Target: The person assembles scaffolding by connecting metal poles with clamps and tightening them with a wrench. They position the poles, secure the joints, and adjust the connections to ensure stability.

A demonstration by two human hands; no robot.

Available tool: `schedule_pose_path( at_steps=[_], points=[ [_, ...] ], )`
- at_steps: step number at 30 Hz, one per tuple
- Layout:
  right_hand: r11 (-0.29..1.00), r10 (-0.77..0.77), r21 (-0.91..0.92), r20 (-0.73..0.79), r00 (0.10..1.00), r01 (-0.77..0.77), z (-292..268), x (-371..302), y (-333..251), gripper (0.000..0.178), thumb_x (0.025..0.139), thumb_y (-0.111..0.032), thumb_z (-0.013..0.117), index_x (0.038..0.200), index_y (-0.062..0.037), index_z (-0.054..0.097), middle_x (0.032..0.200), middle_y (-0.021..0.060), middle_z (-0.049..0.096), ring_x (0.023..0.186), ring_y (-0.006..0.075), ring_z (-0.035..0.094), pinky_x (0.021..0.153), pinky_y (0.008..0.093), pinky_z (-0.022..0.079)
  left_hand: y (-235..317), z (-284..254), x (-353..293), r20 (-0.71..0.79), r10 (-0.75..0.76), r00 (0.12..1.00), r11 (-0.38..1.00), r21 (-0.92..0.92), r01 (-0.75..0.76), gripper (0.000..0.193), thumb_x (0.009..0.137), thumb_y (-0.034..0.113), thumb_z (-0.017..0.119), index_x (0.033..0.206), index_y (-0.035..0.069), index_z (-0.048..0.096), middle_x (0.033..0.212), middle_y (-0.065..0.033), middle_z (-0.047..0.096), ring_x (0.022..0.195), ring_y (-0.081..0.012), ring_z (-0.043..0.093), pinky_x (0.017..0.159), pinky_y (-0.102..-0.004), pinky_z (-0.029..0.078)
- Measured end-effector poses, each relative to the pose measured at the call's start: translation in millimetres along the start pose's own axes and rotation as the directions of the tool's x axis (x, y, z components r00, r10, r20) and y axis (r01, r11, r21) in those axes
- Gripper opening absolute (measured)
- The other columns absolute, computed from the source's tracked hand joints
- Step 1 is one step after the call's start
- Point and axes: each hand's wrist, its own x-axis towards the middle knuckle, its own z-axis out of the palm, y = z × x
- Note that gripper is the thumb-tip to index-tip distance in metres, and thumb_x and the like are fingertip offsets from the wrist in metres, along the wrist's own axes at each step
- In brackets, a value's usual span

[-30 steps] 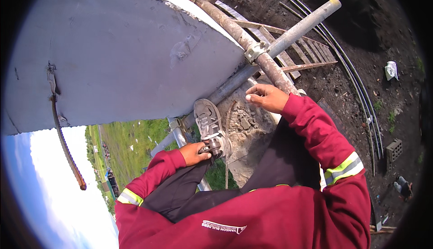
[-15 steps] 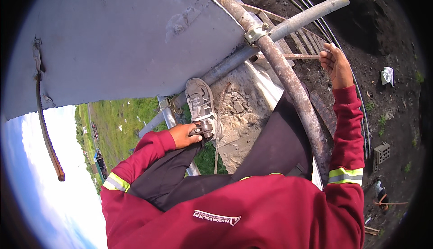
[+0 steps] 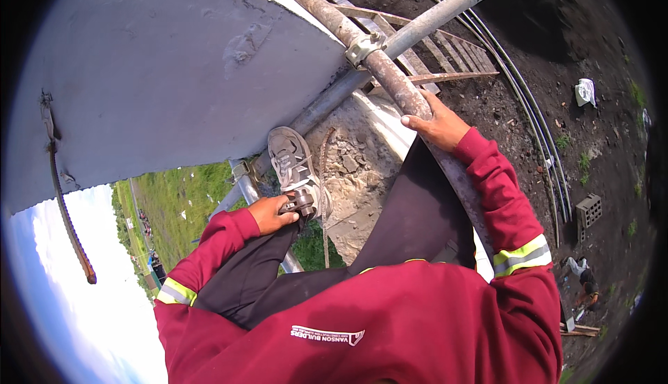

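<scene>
My left hand (image 3: 270, 215) is closed round a dark metal fitting (image 3: 302, 204) with a round, stubby end. It is held low beside my grey shoe (image 3: 289, 154), and its exact kind is hard to make out. My right hand (image 3: 440, 123) grips a rusty, paint-spotted scaffold pipe (image 3: 400, 83), thumb on the near side and the other fingers mostly hidden behind it. Further up, a coupler (image 3: 364, 48) joins this pipe to a crossing grey pipe (image 3: 456, 11) with a yellow end.
A grey concrete wall (image 3: 160, 71) fills the upper left, with a bent rebar (image 3: 66, 210) sticking out. Broken concrete (image 3: 355, 175) lies on the ledge under me. Below right are a wooden ladder-like frame (image 3: 445, 53), long thin pipes (image 3: 518, 91), a hollow block (image 3: 589, 211) and a person (image 3: 589, 290).
My right hand, open in the air before, has come left and taken hold of the scaffold pipe. My left hand keeps the metal fitting. The whole view has shifted slightly.
</scene>
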Motion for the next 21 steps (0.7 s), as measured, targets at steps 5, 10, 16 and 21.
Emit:
schedule_pose_path(
  at_steps=[5,10,16,21],
  points=[
    [1.000,-0.001,0.010,0.016,1.000,0.001,0.4,-2.0,-7.6,0.074,0.076,-0.039,0.066,0.130,-0.0004,0.032,0.110,0.0210,0.055,0.101,0.0262,0.055,0.087,0.0327,0.042,-0.4,0.2,-1.0,-0.010,0.046,0.999,0.999,0.028,-0.046,0.045,0.083,0.032,0.056,0.118,0.005,0.048,0.093,-0.0211,0.062,0.087,-0.0346,0.060,0.077,-0.0382,0.045],
    [1.000,-0.004,-0.026,-0.023,1.000,0.003,1.4,-0.4,-4.1,0.072,0.076,-0.038,0.066,0.128,-0.0003,0.034,0.109,0.0202,0.056,0.100,0.0246,0.055,0.086,0.0326,0.042,-1.9,0.6,-1.0,-0.003,0.015,1.000,0.999,0.036,-0.015,0.045,0.083,0.032,0.056,0.119,0.005,0.048,0.093,-0.0211,0.062,0.088,-0.0341,0.060,0.077,-0.0374,0.045],
    [1.000,-0.022,0.004,-0.013,1.000,0.023,1.3,-0.5,-4.6,0.071,0.075,-0.038,0.066,0.128,-0.0003,0.036,0.106,0.0194,0.056,0.096,0.0242,0.056,0.084,0.0322,0.043,-6.7,3.4,0.2,-0.019,0.054,0.998,0.998,0.013,-0.053,0.046,0.083,0.032,0.057,0.119,0.005,0.048,0.093,-0.0209,0.062,0.088,-0.0339,0.060,0.077,-0.0371,0.045],
    [1.000,-0.018,-0.021,-0.014,1.000,0.017,0.4,0.1,-4.3,0.073,0.075,-0.041,0.066,0.128,-0.0012,0.036,0.105,0.0183,0.057,0.094,0.0240,0.057,0.083,0.0321,0.043,-11.4,5.3,1.4,-0.032,0.069,0.997,0.998,0.004,-0.069,0.046,0.083,0.032,0.057,0.118,0.004,0.048,0.092,-0.0211,0.062,0.087,-0.0337,0.060,0.076,-0.0375,0.045]
  ],
)
